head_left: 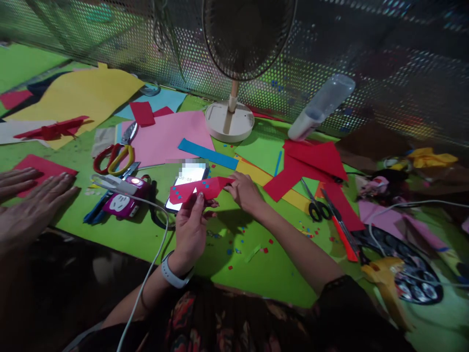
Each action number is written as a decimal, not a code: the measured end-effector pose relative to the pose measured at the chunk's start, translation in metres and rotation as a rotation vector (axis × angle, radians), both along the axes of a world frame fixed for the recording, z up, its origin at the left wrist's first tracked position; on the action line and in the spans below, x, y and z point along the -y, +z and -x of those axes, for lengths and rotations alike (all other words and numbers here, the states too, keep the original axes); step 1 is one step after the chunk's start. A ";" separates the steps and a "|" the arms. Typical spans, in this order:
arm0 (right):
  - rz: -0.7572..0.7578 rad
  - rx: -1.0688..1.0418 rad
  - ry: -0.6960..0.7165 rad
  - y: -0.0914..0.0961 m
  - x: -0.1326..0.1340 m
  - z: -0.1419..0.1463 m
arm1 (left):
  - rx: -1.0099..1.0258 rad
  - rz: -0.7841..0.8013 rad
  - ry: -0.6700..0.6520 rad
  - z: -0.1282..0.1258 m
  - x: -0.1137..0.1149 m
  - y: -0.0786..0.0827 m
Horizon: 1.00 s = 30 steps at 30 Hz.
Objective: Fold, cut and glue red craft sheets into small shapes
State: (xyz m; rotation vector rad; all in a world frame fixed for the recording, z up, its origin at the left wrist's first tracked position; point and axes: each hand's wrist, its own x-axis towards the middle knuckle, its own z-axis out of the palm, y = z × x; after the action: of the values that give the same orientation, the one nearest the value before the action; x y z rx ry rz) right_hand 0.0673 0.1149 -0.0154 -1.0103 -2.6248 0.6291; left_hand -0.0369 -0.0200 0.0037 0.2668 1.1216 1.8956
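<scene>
My left hand (192, 222), with a pale watch band on its wrist, pinches a folded red paper piece (190, 189) from below. Small blue bits dot the paper, which has a white triangle near its middle. At the paper's right tip, my right hand (245, 193) has its fingers closed on the end. Beneath the paper lies a lit phone (194, 171), partly covered by it. Small red and blue paper squares (236, 249) are scattered on the green tabletop (146, 242) below my hands.
Another person's hands (36, 195) press on a red sheet at left. Scissors (119, 154) and a purple power adapter (122, 200) lie nearby. A fan (229, 122) stands behind. Black scissors (317, 208), a box cutter (344, 234) and a tilted bottle (318, 107) are at right.
</scene>
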 end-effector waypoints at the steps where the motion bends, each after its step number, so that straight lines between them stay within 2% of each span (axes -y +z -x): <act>1: -0.003 -0.003 -0.008 0.000 -0.001 -0.001 | -0.002 0.006 0.006 0.000 0.000 0.000; 7: 0.038 -0.134 -0.065 -0.002 -0.004 -0.010 | -0.011 -0.001 0.000 0.000 0.000 -0.001; 14: -0.005 -0.038 -0.033 -0.011 0.000 -0.007 | 0.006 -0.012 0.007 -0.001 0.000 -0.001; 24: -0.048 -0.071 -0.018 -0.014 0.003 -0.006 | 0.018 0.009 0.003 -0.002 -0.001 0.001; 30: 0.006 -0.150 -0.065 -0.018 0.000 -0.009 | 0.026 0.004 0.004 -0.001 -0.001 0.000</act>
State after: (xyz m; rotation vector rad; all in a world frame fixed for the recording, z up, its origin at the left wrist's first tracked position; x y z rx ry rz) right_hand 0.0764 0.1146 -0.0335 -1.0052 -2.4518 0.6708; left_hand -0.0355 -0.0192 0.0041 0.2380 1.1088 1.8949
